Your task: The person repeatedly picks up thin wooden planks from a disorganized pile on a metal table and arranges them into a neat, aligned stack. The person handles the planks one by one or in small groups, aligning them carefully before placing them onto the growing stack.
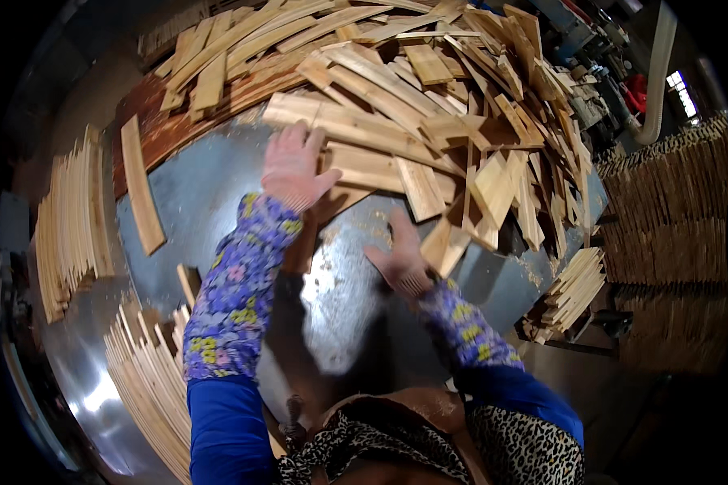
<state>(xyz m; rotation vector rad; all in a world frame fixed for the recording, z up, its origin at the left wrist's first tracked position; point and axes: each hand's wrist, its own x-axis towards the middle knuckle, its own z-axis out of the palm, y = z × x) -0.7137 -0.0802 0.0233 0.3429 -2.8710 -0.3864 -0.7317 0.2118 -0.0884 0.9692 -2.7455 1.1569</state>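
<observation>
My left hand (293, 166), in a pinkish glove, lies with its fingers stretched over the left end of a pale wooden board (364, 125) at the near edge of a big heap. It touches the wood without visibly gripping it. My right hand (400, 257), gloved too, is over the shiny metal tabletop (336, 311), its thumb apart from the fingers and nothing in it. Just beyond it, a short board (419, 187) slants out of the heap. Flowered sleeve covers reach up both forearms.
The heap of loose boards (429, 65) spreads over the table's far side. One board (141, 186) lies alone at left. Stacked strips stand at far left (73, 218), near left (150, 372) and right (574, 291). Tall wood stacks (663, 234) rise beyond the right edge.
</observation>
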